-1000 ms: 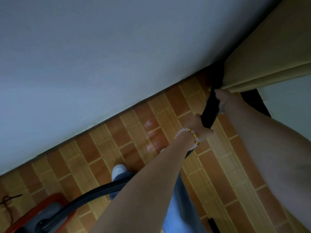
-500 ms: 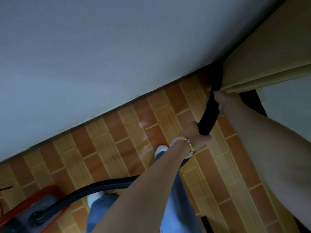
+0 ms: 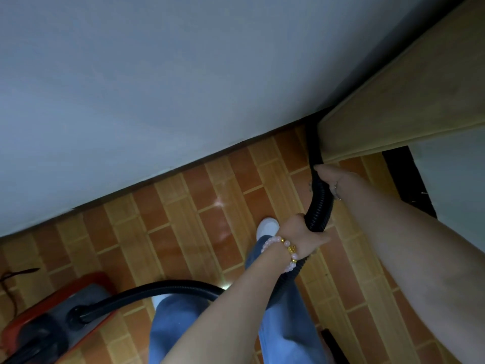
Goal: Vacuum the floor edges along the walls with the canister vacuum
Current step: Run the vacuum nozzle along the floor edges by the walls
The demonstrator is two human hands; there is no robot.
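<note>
**Canister vacuum at the wall edge: items in view**

- Hose (image 3: pixel 319 206): black, ribbed. It leaves the canister's port, arcs over the floor, passes behind the forearm and trouser legs, climbs through both hands, and its front end goes into the dark gap where the wall meets the tan panel. The nozzle end is hidden.
- Canister (image 3: pixel 52 319): red shell, dark grey top, standing on the floor at its lower left edge, near the wall's foot.
- Left hand (image 3: pixel 304 236): closed around the hose low on the upright stretch, fingers wrapped fully round it. A bracelet (image 3: pixel 287 252) of pink beads with gold pieces sits on the wrist.
- Right hand (image 3: pixel 333 181): closed around the hose above the left hand, just beside the lower corner of the tan panel (image 3: pixel 409 101).
- Floor (image 3: pixel 183 232): glossy orange and tan brick-pattern tiles.
- Wall (image 3: pixel 183 74): plain pale grey, meeting the floor along a dark line.
- Blue trouser legs (image 3: pixel 210 324) and a white shoe (image 3: pixel 267 227), toe pointing toward the wall.
- Thin dark cord (image 3: pixel 15 274): at the floor's left edge.
</note>
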